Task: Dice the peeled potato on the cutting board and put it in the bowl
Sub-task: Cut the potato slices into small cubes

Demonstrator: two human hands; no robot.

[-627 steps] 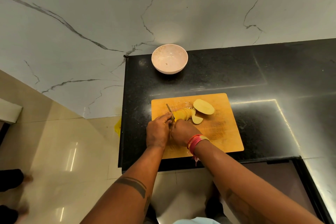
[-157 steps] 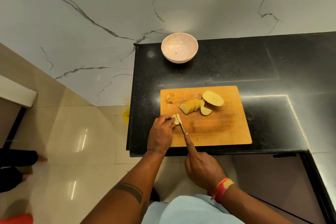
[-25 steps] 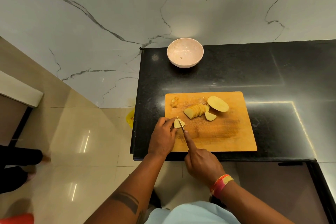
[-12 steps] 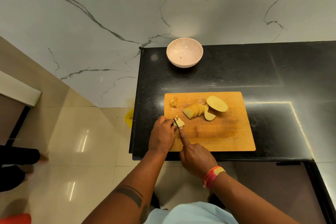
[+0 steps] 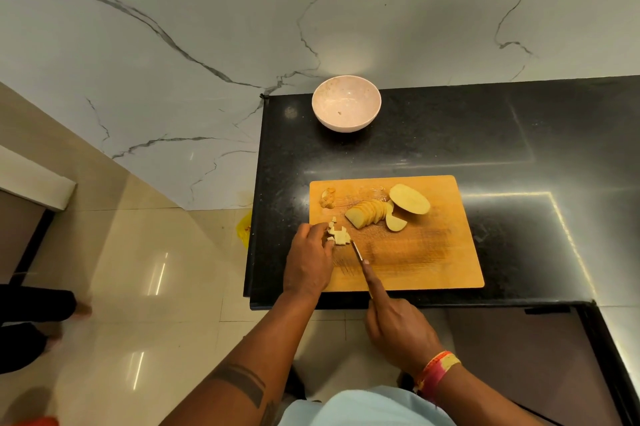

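A wooden cutting board (image 5: 433,259) lies on the black counter. On it sit a fan of potato slices (image 5: 369,213), a big potato half (image 5: 409,199), a small end piece (image 5: 396,223) and a little heap of bits (image 5: 327,198) at the far left corner. My left hand (image 5: 310,261) holds small potato pieces (image 5: 337,235) together at the board's left edge. My right hand (image 5: 398,325) grips a knife (image 5: 357,251), forefinger along its back, tip just right of the pieces. The pale bowl (image 5: 346,103) stands behind the board near the wall.
The black counter (image 5: 519,148) ends at its left edge just beside the board, with tiled floor below. A marble wall rises behind the bowl. Another person's feet (image 5: 45,321) are on the floor at far left.
The slice under my left fingers has been cut into small pieces. My right hand has drawn the knife back toward me and off the pieces.
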